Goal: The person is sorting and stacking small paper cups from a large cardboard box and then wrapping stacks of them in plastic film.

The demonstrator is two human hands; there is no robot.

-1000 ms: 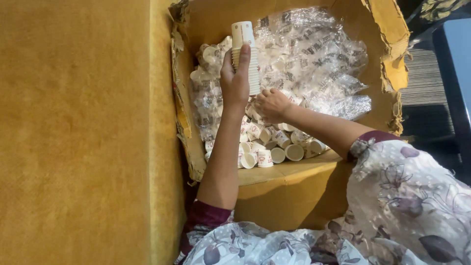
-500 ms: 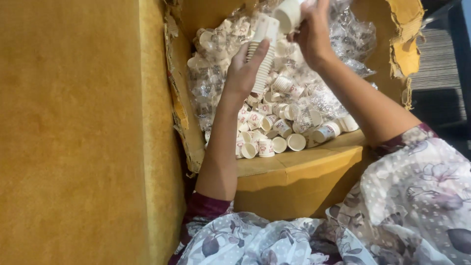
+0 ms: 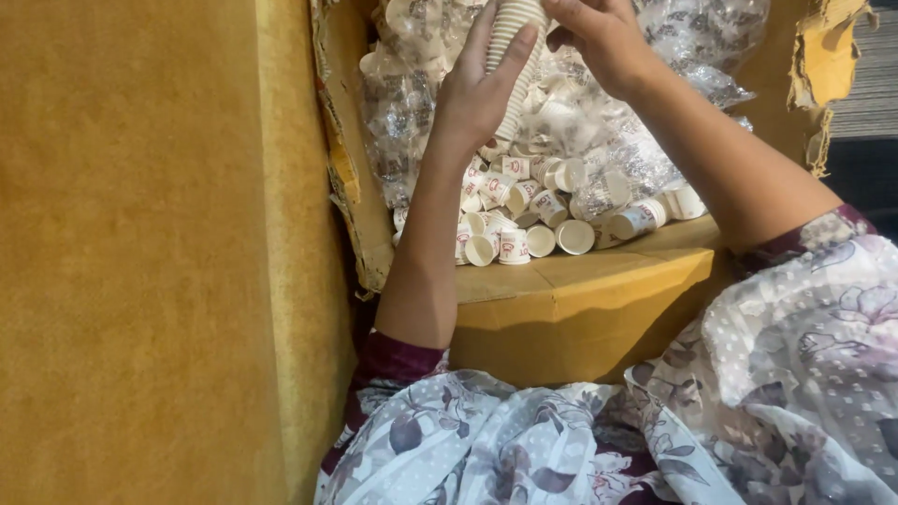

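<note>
The person's left hand (image 3: 477, 93) wraps around a tall nested stack of small paper cups (image 3: 513, 47), thumb on one side and fingers pressed along the other, holding it upright over the cardboard box (image 3: 580, 299). The right hand (image 3: 599, 33) sits at the stack's upper end, fingers curled and pinching near the top; what exactly they pinch cannot be told, since the stack's top runs out of the frame.

The likely trouble is the stack itself: it is long and gripped only around its middle, so a loose squeeze or a tilt could let cups slide off and drop among the loose cups (image 3: 524, 224) below. Too firm a squeeze would probably dent the thin walls.

The loose cups are white with a small red mark on the side, lying on their sides and mouths in a heap near the box's front edge. Behind them lie clear plastic bags (image 3: 655, 122), crumpled and printed with dark marks, some with cups inside. The box is brown with torn, ragged flaps (image 3: 823, 56).
</note>
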